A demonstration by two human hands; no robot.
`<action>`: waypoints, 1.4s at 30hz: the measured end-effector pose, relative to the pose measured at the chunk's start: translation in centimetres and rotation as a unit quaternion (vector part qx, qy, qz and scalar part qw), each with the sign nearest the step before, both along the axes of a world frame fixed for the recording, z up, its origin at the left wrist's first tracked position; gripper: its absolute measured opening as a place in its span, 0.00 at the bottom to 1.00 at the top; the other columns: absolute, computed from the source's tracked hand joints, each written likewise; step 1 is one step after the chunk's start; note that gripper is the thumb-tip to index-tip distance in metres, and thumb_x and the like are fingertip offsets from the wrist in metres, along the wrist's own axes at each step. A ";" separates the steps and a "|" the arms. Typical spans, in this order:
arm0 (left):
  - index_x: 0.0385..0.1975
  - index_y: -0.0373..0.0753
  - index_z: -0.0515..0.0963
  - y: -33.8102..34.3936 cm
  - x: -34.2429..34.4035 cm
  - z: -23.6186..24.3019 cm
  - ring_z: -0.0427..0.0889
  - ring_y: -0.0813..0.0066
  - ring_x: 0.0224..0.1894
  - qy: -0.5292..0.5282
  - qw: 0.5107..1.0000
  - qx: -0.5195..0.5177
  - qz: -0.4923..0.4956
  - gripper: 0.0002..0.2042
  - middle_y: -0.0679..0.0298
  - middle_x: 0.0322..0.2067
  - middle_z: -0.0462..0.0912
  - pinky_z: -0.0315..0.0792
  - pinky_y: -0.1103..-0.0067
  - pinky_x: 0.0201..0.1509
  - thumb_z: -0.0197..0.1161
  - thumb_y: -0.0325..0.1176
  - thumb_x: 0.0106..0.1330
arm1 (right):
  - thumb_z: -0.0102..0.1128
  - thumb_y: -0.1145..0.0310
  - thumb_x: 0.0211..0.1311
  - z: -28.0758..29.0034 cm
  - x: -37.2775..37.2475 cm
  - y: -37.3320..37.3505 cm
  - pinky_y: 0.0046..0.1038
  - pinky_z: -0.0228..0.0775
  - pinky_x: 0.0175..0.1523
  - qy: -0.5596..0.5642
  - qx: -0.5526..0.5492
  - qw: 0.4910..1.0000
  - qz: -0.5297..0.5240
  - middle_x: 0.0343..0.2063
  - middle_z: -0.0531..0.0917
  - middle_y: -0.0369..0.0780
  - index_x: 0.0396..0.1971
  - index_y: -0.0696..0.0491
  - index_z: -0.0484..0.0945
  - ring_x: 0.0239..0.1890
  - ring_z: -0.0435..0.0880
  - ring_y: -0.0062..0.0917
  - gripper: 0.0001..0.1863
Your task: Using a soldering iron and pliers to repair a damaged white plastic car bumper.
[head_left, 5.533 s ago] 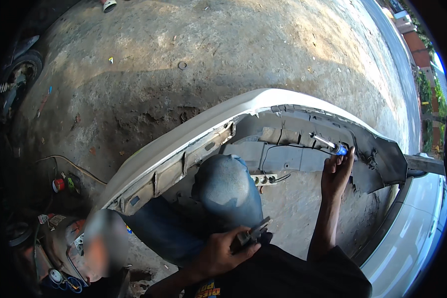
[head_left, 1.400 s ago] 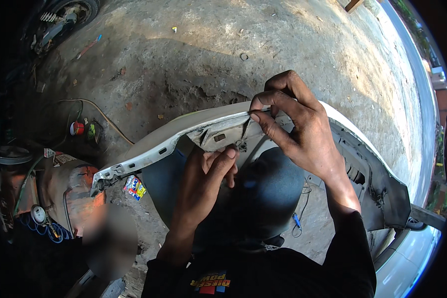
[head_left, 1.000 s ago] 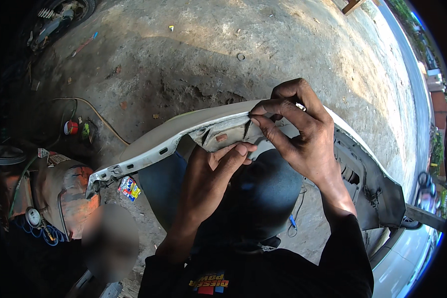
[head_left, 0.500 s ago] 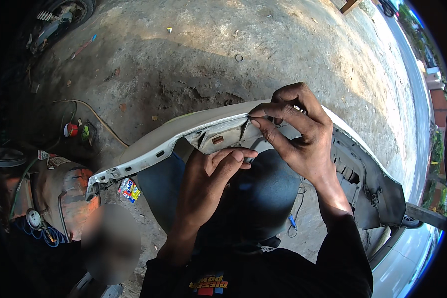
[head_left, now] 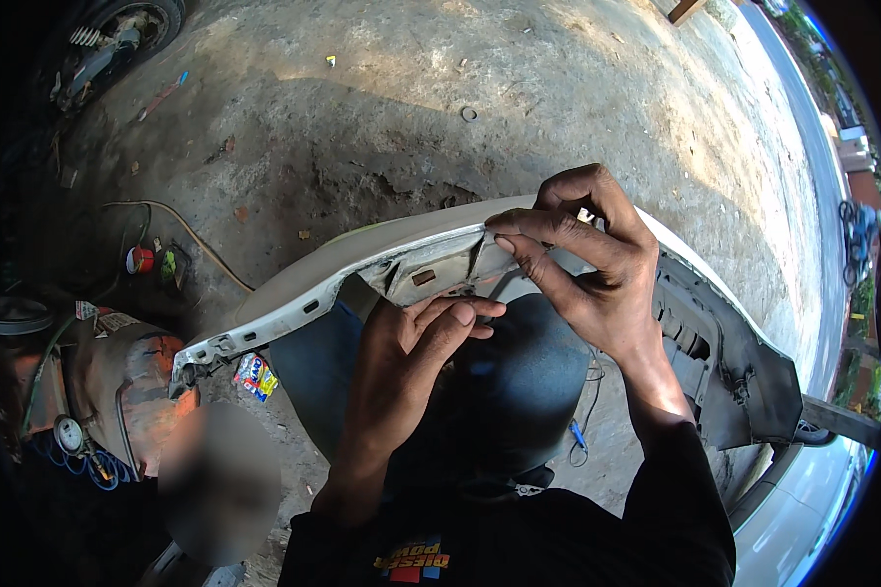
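Observation:
A pale car bumper [head_left: 308, 256] lies across my lap, its inner side toward me. My right hand [head_left: 597, 259] is closed in a pinch at the bumper's upper rim, thumb and index finger pressed together; what lies between the tips is too small to make out. Below the rim, beside a bracket with a rectangular slot [head_left: 423, 278], my left hand [head_left: 426, 338] has its thumb pressed on its fingers. Whatever those fingers hold is hidden. My knee [head_left: 514, 338] in dark trousers is just beyond the left fingertips.
At left stand a worn orange tank [head_left: 142, 377] with a gauge [head_left: 69, 433] and a hose [head_left: 201, 238]. A colourful packet [head_left: 255, 376] and a blue-handled tool [head_left: 579, 437] lie on the ground. A motorcycle wheel [head_left: 157, 24] is at far left, a light-coloured car [head_left: 803, 514] at lower right.
Both hands keep nearly the same places. The left fingers have shifted slightly, and the grey bit seen at their tips no longer shows. A blue motorcycle has appeared on the road at right.

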State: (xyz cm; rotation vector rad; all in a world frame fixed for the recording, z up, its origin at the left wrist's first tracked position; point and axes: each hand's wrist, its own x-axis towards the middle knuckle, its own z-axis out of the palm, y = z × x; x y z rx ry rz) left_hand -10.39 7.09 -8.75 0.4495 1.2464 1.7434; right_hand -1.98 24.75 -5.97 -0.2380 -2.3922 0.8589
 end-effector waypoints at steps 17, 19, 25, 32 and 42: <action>0.45 0.31 0.76 -2.7 3.2 -0.9 0.84 0.66 0.37 0.192 0.869 -0.082 -0.449 0.11 0.56 0.32 0.82 0.78 0.73 0.41 0.61 0.31 0.68 | 0.54 0.58 0.73 -19.8 30.2 -5.6 0.21 0.59 0.23 0.115 -0.451 0.617 -0.634 0.18 0.69 0.30 0.32 0.58 0.77 0.18 0.68 0.15 0.17; 0.45 0.32 0.76 -2.5 6.4 -2.5 0.84 0.63 0.38 0.243 0.835 -0.039 -0.492 0.12 0.55 0.33 0.81 0.78 0.72 0.43 0.63 0.31 0.67 | 0.54 0.61 0.67 -24.0 36.5 -9.5 0.23 0.63 0.22 0.080 -0.539 0.428 -0.721 0.19 0.70 0.31 0.35 0.58 0.80 0.16 0.66 0.17 0.14; 0.46 0.36 0.77 -6.5 12.0 -5.7 0.80 0.58 0.48 0.396 0.740 -0.043 -0.542 0.14 0.57 0.42 0.80 0.74 0.69 0.51 0.65 0.36 0.65 | 0.56 0.55 0.66 -34.3 42.4 -16.2 0.26 0.64 0.23 -0.195 -0.513 0.491 -0.677 0.24 0.77 0.35 0.42 0.54 0.79 0.18 0.74 0.20 0.17; 0.41 0.38 0.76 -8.2 13.1 -8.8 0.78 0.62 0.45 0.448 0.700 -0.009 -0.556 0.11 0.58 0.40 0.78 0.71 0.68 0.51 0.59 0.40 0.69 | 0.57 0.33 0.58 -40.5 50.7 -14.5 0.24 0.46 0.14 0.007 -0.740 0.189 -0.645 0.06 0.64 0.29 0.11 0.42 0.65 0.08 0.61 0.21 0.31; 0.43 0.32 0.74 -10.5 11.5 -9.9 0.83 0.51 0.41 0.325 0.722 -0.109 -0.601 0.16 0.50 0.41 0.79 0.77 0.63 0.47 0.55 0.42 0.73 | 0.48 0.52 0.67 -31.9 48.0 -11.1 0.24 0.47 0.18 0.281 -0.699 0.300 -0.585 0.10 0.61 0.28 0.21 0.46 0.72 0.11 0.55 0.17 0.18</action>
